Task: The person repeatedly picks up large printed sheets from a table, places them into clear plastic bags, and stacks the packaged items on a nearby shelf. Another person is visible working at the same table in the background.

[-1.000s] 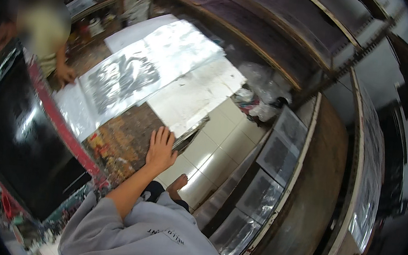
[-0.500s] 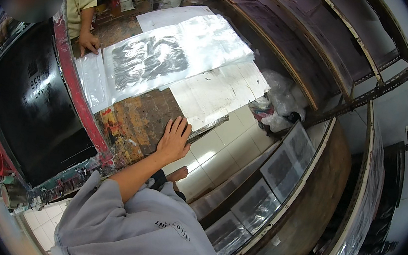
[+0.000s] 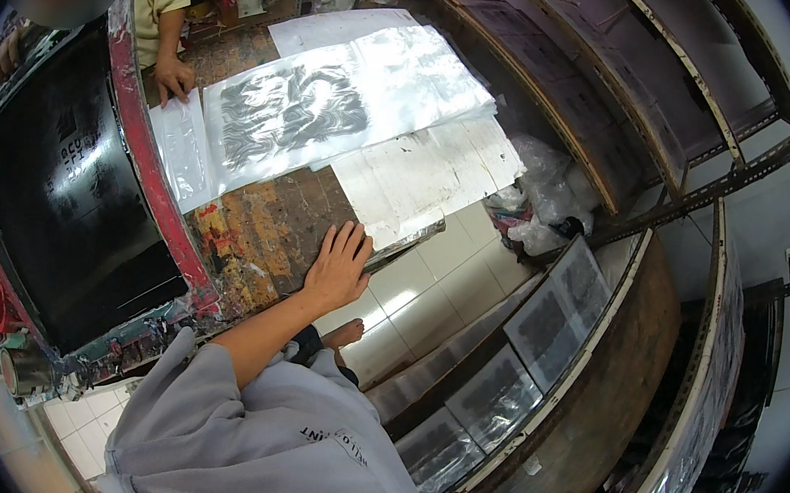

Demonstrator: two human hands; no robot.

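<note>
My left hand point(image 3: 339, 266) lies palm down with its fingers stretched out at the right edge of a paint-stained wooden table point(image 3: 272, 229). It holds nothing. Just beyond its fingertips is a stained white sheet point(image 3: 431, 178), partly under a stack of clear plastic bags point(image 3: 374, 81) with a wavy sheen. My right hand is out of sight. To the left, a dark printing screen point(image 3: 72, 203) in a red-edged frame point(image 3: 148, 172) stands tilted up. A co-worker's hand point(image 3: 174, 79) presses on a flat clear plastic bag point(image 3: 184, 143) next to the frame.
Slanted racks point(image 3: 566, 82) fill the far right. Nearer right, a wooden rack point(image 3: 592, 383) bears clear plastic sheets point(image 3: 495, 397) with dark prints. Crumpled plastic point(image 3: 550, 191) lies beyond the table's right edge. A metal can point(image 3: 21, 371) sits under the screen's near corner.
The glare on the screen has spread and shifted, and the view has moved slightly. My left hand stays on the table, and the co-worker's hand stays on the bag.
</note>
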